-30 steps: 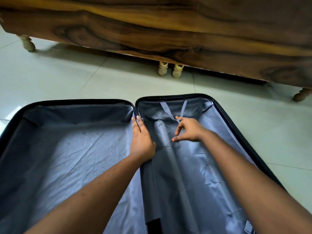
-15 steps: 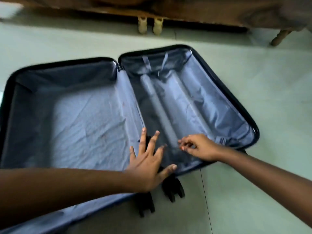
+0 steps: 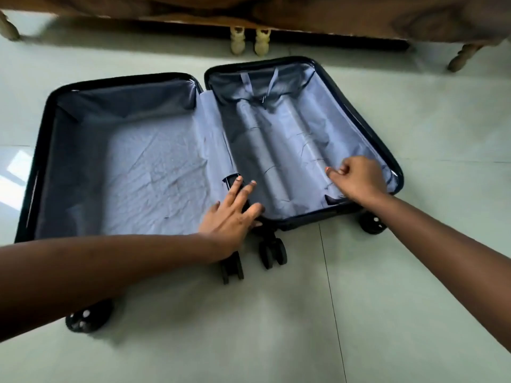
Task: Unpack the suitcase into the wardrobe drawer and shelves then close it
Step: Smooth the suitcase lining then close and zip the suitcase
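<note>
The suitcase (image 3: 124, 161) lies open and empty on the floor (image 3: 414, 272); I've pulled back to its wheel end. At six o'clock my left hand (image 3: 232, 214) rests flat on the hinge; at three, my right hand (image 3: 356, 179) now pinches the lining (image 3: 298, 134). Closing comes next.

The suitcase (image 3: 44, 150) has a glossy dark hard shell and creased, matt grey-blue cloth lining (image 3: 154, 167). The floor (image 3: 414, 272) is smooth, shiny tile; the furniture (image 3: 331, 15) above is polished grained wood.
</note>
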